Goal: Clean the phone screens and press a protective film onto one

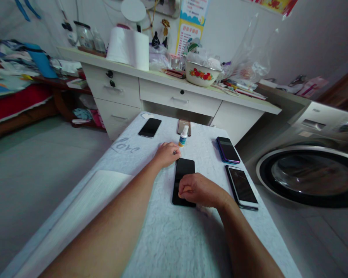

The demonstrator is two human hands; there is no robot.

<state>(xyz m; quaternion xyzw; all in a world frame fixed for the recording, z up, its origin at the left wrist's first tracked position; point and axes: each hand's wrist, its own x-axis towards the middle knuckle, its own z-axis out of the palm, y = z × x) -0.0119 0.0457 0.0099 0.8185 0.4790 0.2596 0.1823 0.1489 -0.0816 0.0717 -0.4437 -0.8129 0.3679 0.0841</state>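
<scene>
1. Currently, step in hand reads as surface work on the black phone [186,166], likely rubbing or wiping its face. That's a judgement; motion can't be confirmed.
2. Black phone lies flat on the patterned table cover [162,243], glossy face up, long axis pointing away from the person. Upper half mostly uncovered.
3. Right hand [201,189]: fingers curled closed over the lower half of that phone. Orange-ish patch shows between the fingers; can't tell if it's a held pad or skin.
4. Left hand [167,154]: fingers bent, at the phone's far left corner. Small dark spot near the fingertips. Can't tell how tightly it closes, whether it grips anything, or whether it touches the phone.
5. Small white spray bottle [183,136] stands upright just beyond the left hand, untouched. Gold phone [188,129] lies flat behind it.
6. Other phones, no hand on them: dark phone [150,127] far left; purple-edged phone [229,150] and white-framed phone [243,186] along the right edge.
7. Next move calls for, my read: phone braced against sliding, light even pressure, reach up to the uncovered half. Watch the bottle; the left hand could knock it.
</scene>
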